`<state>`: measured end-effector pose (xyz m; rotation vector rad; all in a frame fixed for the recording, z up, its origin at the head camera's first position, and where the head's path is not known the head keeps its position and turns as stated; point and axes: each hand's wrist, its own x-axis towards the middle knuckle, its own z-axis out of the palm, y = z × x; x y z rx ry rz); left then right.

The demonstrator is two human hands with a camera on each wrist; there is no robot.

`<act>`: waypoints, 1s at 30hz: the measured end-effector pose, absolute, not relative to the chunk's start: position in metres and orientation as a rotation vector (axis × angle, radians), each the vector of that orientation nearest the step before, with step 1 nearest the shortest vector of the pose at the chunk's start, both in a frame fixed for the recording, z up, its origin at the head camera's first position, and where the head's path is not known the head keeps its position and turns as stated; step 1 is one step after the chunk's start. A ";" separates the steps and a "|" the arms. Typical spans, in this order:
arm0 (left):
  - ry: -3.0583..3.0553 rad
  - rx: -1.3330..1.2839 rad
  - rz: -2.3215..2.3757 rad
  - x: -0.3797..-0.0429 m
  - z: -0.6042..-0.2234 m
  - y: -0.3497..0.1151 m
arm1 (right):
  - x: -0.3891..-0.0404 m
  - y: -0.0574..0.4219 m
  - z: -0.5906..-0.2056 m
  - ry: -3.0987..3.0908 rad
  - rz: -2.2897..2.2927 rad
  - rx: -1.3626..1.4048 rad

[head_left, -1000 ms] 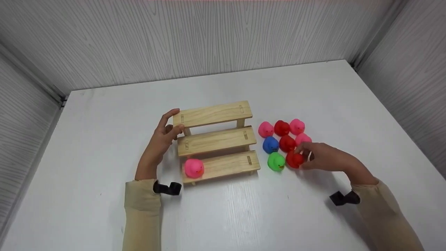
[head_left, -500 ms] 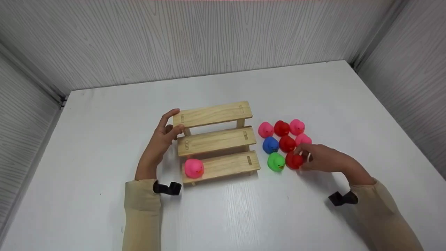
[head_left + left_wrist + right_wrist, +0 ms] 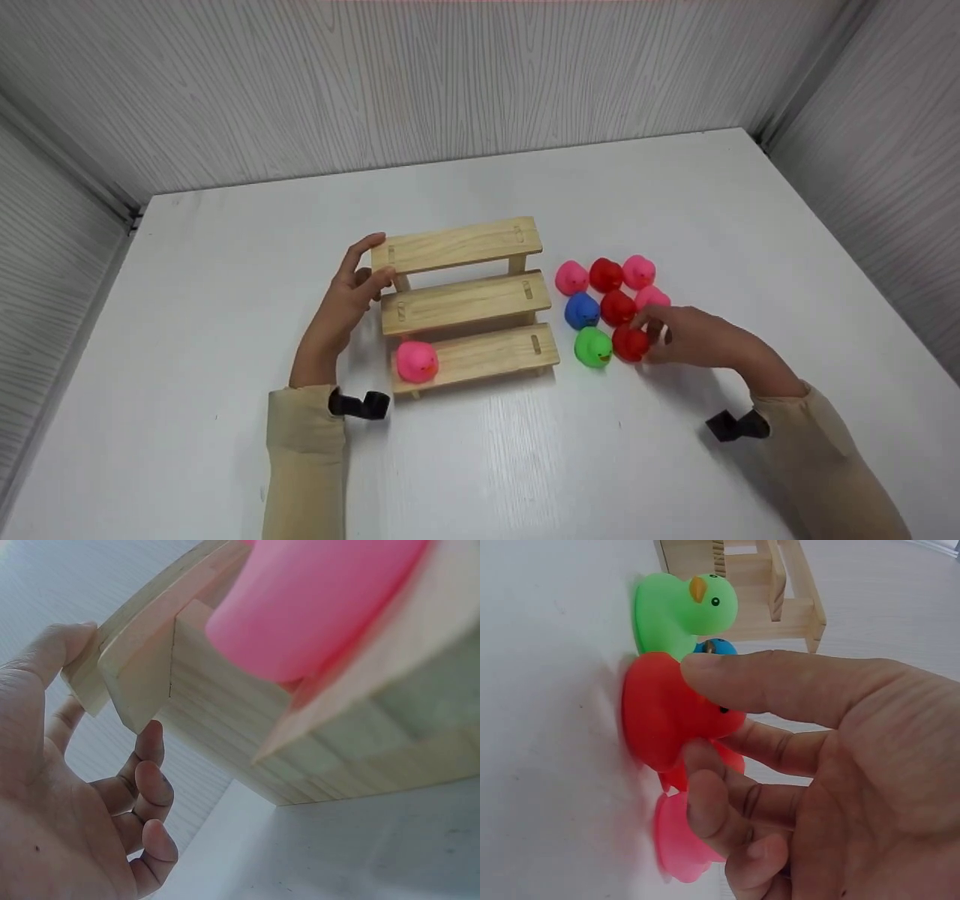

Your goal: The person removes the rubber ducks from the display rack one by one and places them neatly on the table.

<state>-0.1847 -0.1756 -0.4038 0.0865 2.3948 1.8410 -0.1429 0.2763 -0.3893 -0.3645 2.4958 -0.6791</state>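
A three-tier wooden stand (image 3: 465,304) is at mid-table. My left hand (image 3: 351,289) grips the left end of its top shelf, with the board between thumb and fingers; in the left wrist view, the other fingers of the left hand (image 3: 90,787) curl below the board. One pink rubber duck (image 3: 417,362) sits at the left of the lowest shelf. To the right, my right hand (image 3: 694,337) pinches a red rubber duck (image 3: 628,343) at the front of a duck cluster. In the right wrist view, the thumb and fingers are on the red duck (image 3: 656,709), which rests on the table.
Around the held duck stand a green duck (image 3: 592,348), a blue duck (image 3: 582,310), red ducks (image 3: 606,275) and pink ducks (image 3: 572,277), close together. White table (image 3: 487,457) surrounds everything, with a grey wood-grain panel (image 3: 450,82) behind. Black wrist cameras (image 3: 361,405) stick out from both sleeves.
The red duck and my right hand have shifted very slightly left, toward the green duck. My left hand stays in place on the stand.
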 end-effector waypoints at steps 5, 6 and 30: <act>2.395 0.102 1.837 -0.184 -0.402 -0.176 | -0.141 0.278 -0.382 2.521 -0.689 -0.373; 2.394 0.099 1.843 -0.184 -0.402 -0.176 | -0.140 0.278 -0.380 2.524 -0.695 -0.380; 2.394 0.107 1.853 -0.185 -0.406 -0.176 | -0.132 0.262 -0.375 2.568 -1.046 -0.610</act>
